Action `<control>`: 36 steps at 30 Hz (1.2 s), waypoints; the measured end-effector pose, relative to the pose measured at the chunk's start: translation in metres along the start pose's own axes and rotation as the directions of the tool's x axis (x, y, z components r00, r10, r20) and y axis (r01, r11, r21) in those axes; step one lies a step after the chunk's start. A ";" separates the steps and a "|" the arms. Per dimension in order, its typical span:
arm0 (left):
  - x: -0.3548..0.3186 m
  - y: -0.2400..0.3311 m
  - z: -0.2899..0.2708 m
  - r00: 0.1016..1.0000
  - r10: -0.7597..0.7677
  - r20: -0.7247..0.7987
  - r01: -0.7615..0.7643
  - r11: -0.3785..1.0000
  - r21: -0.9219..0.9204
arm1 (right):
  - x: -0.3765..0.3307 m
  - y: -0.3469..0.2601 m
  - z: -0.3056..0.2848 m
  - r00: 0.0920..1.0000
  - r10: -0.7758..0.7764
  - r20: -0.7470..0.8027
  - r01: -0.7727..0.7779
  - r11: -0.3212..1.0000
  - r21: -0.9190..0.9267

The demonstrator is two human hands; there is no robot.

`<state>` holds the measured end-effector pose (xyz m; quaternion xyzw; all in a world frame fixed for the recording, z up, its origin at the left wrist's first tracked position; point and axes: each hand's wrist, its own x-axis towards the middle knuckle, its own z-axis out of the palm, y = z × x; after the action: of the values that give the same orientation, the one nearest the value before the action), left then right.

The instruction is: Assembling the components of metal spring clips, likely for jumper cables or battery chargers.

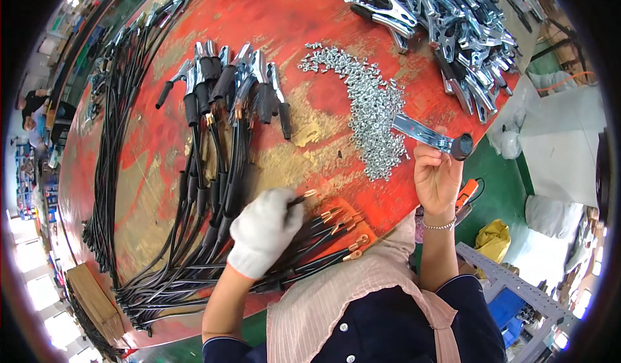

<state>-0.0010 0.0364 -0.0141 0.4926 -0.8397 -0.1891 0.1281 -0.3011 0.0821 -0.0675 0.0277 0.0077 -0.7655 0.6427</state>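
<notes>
My left hand [264,232], in a white glove, is closed around a black cable [296,201] whose copper lug [310,193] sticks out past the fingers. My bare right hand [435,183] pinches a silver metal spring clamp [422,132] with a black handle grip, its length pointing up and left. Between and beyond my hands, a heap of small silver screws or nuts [375,127] spreads over the red table. Right of the gloved hand, several black cables with copper lugs [354,254] lie on an orange sheet [352,215].
A large pile of metal clamps [446,33] covers the table's far right. Cables joined to clamps [226,82] lie left of centre, and a long cable bundle [110,169] runs along the left. The worn red table [259,14] has a curved-looking edge. A wooden block [96,301] stands lower left.
</notes>
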 end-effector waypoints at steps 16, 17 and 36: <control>0.025 0.009 -0.028 0.852 -0.216 0.476 0.523 0.322 -0.789 | -0.001 0.033 0.014 0.999 -0.005 0.045 0.034 0.742 -0.670; 0.028 0.017 -0.027 0.857 -0.196 0.477 0.516 0.336 -0.788 | 0.000 0.035 0.016 0.997 -0.004 0.071 0.055 0.678 -0.733; 0.039 0.022 -0.015 0.860 -0.241 0.450 0.471 0.714 -0.518 | 0.002 0.049 0.055 0.978 0.162 0.129 0.062 0.365 -0.929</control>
<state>-0.0310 0.0087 0.0100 0.5370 -0.6281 -0.5560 0.0892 -0.2547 0.0685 -0.0112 -0.4148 0.3723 -0.6066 0.5669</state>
